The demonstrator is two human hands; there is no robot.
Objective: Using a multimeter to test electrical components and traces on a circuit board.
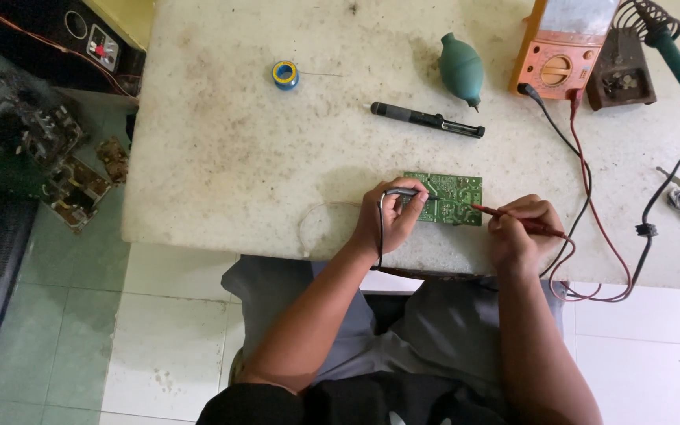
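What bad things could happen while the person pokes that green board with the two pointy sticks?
1. The green circuit board lies near the table's front edge, held only by the left hand; a push might slide it off.
2. The red probe in the right hand and the black probe sit close together; a slip could bridge two spots.
3. The red and black leads loop over the edge and might snag a leg, tugging the orange meter.
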